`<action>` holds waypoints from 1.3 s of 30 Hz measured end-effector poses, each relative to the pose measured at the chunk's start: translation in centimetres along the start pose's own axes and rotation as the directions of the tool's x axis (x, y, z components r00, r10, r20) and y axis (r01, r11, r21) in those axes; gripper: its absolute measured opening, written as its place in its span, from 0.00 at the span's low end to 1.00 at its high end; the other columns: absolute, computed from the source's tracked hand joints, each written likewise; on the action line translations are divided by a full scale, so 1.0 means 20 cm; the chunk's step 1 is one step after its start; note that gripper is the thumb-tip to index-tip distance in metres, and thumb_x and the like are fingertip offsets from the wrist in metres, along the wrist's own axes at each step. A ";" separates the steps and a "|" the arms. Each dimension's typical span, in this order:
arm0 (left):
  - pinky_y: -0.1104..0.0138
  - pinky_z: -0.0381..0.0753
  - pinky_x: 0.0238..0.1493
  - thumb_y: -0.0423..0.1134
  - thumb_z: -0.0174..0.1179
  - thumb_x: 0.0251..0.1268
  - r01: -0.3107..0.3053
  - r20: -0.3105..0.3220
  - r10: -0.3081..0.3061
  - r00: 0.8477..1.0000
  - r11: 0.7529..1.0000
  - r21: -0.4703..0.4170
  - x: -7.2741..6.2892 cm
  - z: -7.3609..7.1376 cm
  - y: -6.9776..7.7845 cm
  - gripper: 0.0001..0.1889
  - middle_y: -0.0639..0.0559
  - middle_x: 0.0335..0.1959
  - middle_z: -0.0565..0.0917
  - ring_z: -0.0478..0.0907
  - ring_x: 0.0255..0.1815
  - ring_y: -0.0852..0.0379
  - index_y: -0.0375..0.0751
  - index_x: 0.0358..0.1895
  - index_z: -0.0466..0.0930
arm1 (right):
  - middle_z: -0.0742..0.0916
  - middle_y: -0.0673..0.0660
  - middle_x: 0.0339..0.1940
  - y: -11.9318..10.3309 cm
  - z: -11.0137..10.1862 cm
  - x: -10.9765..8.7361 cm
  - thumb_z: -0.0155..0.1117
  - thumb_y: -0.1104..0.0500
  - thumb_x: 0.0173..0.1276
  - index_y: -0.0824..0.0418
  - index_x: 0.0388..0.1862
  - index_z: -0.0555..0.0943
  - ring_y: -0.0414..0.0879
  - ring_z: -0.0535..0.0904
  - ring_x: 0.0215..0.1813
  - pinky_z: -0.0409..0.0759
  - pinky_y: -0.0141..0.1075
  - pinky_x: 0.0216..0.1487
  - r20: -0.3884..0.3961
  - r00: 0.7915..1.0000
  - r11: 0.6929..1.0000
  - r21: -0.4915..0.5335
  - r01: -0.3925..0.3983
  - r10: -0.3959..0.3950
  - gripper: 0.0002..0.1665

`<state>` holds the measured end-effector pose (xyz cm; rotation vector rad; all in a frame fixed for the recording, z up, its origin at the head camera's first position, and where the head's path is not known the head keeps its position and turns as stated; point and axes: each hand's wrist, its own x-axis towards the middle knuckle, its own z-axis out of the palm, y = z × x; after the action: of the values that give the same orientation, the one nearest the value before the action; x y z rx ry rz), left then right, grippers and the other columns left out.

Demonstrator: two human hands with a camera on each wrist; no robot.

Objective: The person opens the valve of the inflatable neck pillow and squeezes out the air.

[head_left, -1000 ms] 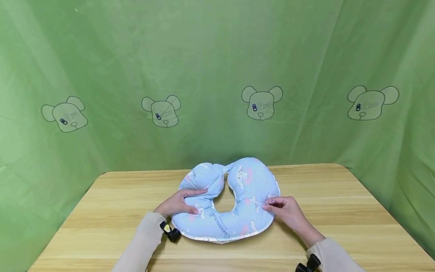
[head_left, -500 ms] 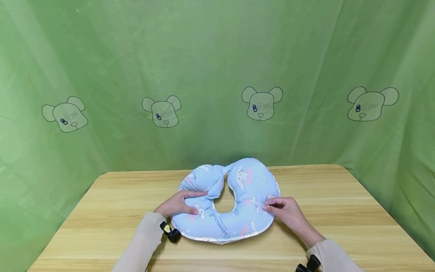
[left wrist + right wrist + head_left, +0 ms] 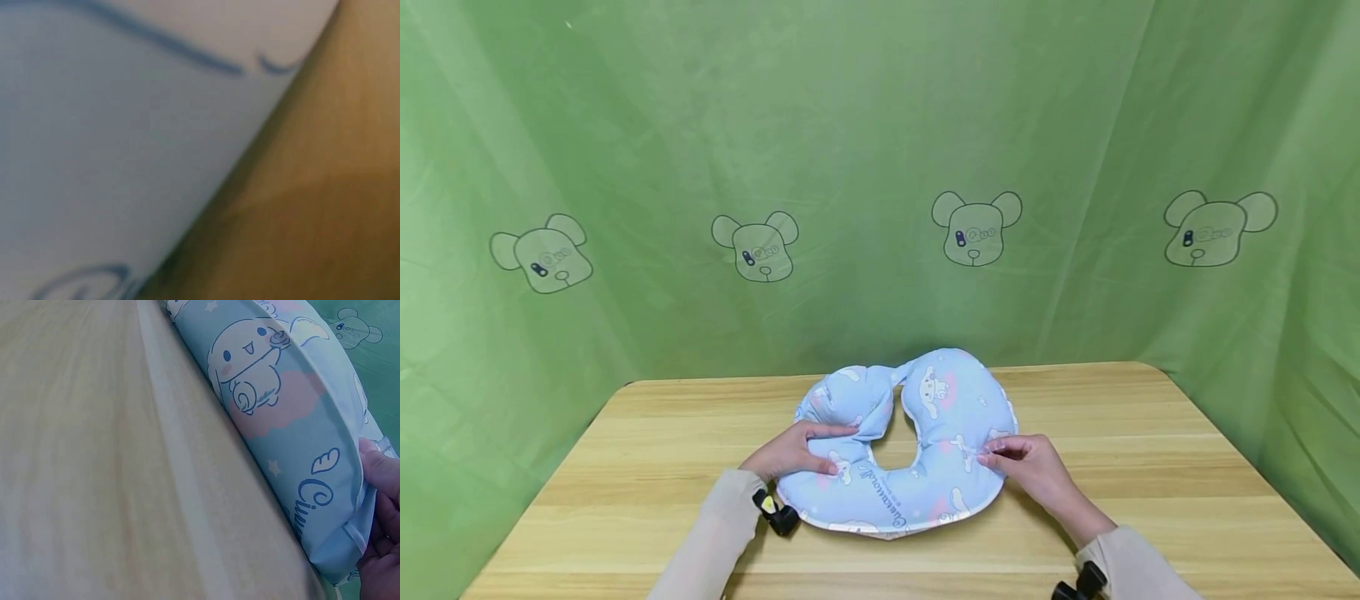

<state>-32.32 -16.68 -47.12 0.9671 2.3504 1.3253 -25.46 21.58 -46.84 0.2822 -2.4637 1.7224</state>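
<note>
A light blue U-shaped neck pillow (image 3: 940, 479), printed with white cartoon characters and lettering, lies on the table with its two ends toward the back. My left hand (image 3: 786, 450) rests on its left side, thumb and index finger spread over a creased dent. On the right side my right hand (image 3: 1033, 467) pinches the pillow near its outer edge. In the right wrist view the thumb (image 3: 381, 469) lies on the fabric and the other fingers curl at the rim, beside a small clear piece (image 3: 385, 447). The left wrist view shows only blurred pillow fabric (image 3: 112, 144).
The wooden table (image 3: 1150, 467) runs under the pillow and both forearms. Behind it hangs a green curtain (image 3: 865, 125) with bear-head outlines, which also closes in the left and right sides. A black camera (image 3: 778, 512) is strapped at the left wrist.
The pillow's left lobe has sunk very slightly at its top. Both hands keep the same places on it.
</note>
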 end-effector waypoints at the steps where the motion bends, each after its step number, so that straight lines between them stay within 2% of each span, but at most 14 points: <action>1: 0.68 0.59 0.66 0.42 0.72 0.49 0.003 -0.001 -0.003 1.000 1.000 0.003 0.00 0.00 0.00 0.32 0.59 0.64 0.73 0.65 0.67 0.54 0.51 0.61 0.75 | 0.87 0.55 0.30 0.00 0.00 0.00 0.72 0.65 0.55 0.70 0.33 0.85 0.35 0.78 0.32 0.78 0.28 0.34 0.000 1.000 1.000 -0.002 0.000 0.000 0.09; 8: 0.70 0.60 0.64 0.40 0.72 0.49 0.001 0.002 -0.001 1.000 1.000 0.001 0.00 0.00 -0.01 0.31 0.60 0.64 0.73 0.65 0.66 0.55 0.51 0.61 0.76 | 0.87 0.55 0.30 0.00 0.00 0.00 0.72 0.64 0.54 0.70 0.33 0.85 0.36 0.78 0.31 0.77 0.28 0.33 0.004 1.000 1.000 0.002 0.002 -0.002 0.09; 17: 0.74 0.60 0.63 0.36 0.70 0.50 -0.004 0.005 0.004 1.000 1.000 -0.008 0.00 0.01 -0.01 0.30 0.54 0.64 0.73 0.65 0.66 0.52 0.45 0.61 0.75 | 0.87 0.54 0.30 0.01 0.00 0.00 0.72 0.65 0.55 0.70 0.33 0.85 0.36 0.77 0.31 0.77 0.28 0.33 0.004 1.000 1.000 -0.002 -0.001 0.001 0.09; 20: 0.75 0.59 0.62 0.34 0.70 0.50 0.004 0.010 -0.004 1.000 1.000 -0.013 0.00 0.01 0.01 0.29 0.51 0.65 0.72 0.64 0.66 0.50 0.42 0.60 0.75 | 0.87 0.54 0.30 0.00 0.00 0.00 0.72 0.65 0.55 0.70 0.33 0.85 0.36 0.77 0.31 0.77 0.28 0.33 0.002 1.000 1.000 -0.001 -0.009 0.009 0.09; 27: 0.75 0.60 0.62 0.35 0.69 0.51 0.001 0.028 -0.001 1.000 1.000 -0.030 -0.03 0.00 0.14 0.28 0.47 0.64 0.73 0.65 0.66 0.48 0.38 0.59 0.76 | 0.87 0.54 0.30 -0.01 0.00 0.00 0.72 0.64 0.54 0.70 0.33 0.85 0.36 0.77 0.31 0.77 0.27 0.33 -0.003 1.000 1.000 0.001 -0.012 0.012 0.10; 39: 0.78 0.59 0.61 0.33 0.69 0.51 0.012 0.023 -0.011 1.000 0.998 -0.058 -0.04 0.00 0.14 0.27 0.46 0.63 0.72 0.63 0.66 0.49 0.38 0.58 0.76 | 0.87 0.53 0.30 -0.02 0.00 0.00 0.73 0.62 0.54 0.69 0.33 0.85 0.36 0.77 0.32 0.77 0.27 0.33 0.002 1.000 1.000 -0.014 -0.018 0.018 0.11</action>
<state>-30.54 -16.07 -44.82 0.9456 2.2840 1.3626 -25.30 21.48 -46.52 0.2606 -2.4867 1.7117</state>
